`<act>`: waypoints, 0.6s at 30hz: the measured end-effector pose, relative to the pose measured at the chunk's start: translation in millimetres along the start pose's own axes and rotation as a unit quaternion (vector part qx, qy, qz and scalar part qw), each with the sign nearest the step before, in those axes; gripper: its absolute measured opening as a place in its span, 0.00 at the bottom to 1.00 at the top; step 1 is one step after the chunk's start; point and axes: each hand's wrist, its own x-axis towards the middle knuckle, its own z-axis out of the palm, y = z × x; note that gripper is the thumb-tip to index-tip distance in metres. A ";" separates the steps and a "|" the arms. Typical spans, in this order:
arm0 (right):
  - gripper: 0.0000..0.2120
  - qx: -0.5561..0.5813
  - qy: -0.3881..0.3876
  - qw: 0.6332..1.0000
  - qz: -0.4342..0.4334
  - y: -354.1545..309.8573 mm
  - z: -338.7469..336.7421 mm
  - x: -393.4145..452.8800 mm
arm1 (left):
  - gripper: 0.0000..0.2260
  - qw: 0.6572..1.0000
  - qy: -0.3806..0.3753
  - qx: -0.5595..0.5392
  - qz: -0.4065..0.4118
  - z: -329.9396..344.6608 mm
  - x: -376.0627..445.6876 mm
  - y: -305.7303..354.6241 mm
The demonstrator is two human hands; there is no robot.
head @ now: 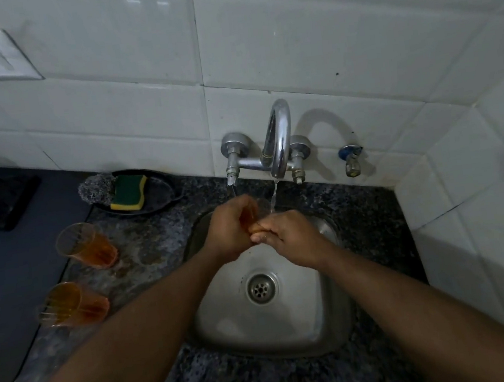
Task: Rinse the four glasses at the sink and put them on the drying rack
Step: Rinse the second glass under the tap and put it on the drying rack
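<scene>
grip: an orange glass (255, 214) is held in the left hand (233, 227); its base is pinched by the right hand (290, 236), under the tap (279, 137) stream over the sink (331, 323).
left of grip: two glasses (85, 246) (72, 304) are left waiting on the counter.
fourth glass, rack: not seen.
progress: judged early.

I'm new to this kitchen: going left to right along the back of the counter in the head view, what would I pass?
Steel scrubber → sponge → tap → small blue valve.
</scene>
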 end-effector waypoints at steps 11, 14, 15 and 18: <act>0.11 -0.017 -0.012 1.000 0.015 3.8 7.7 -3.4 | 0.25 0.994 -0.024 -0.046 -0.095 7.3 -9.6 -2.4; 0.13 -0.085 -0.140 0.986 -0.004 6.6 -2.3 -3.4 | 0.24 0.980 -0.167 -0.014 -0.107 -3.9 -6.3 -4.4; 0.13 -0.106 -0.170 0.980 -0.008 8.4 -4.6 -3.1 | 0.25 0.966 -0.232 -0.011 -0.111 -9.0 -3.7 -7.6; 0.10 -0.076 -0.126 0.989 0.004 6.6 -1.3 0.4 | 0.26 0.966 -0.230 -0.033 -0.115 -14.0 1.9 -9.7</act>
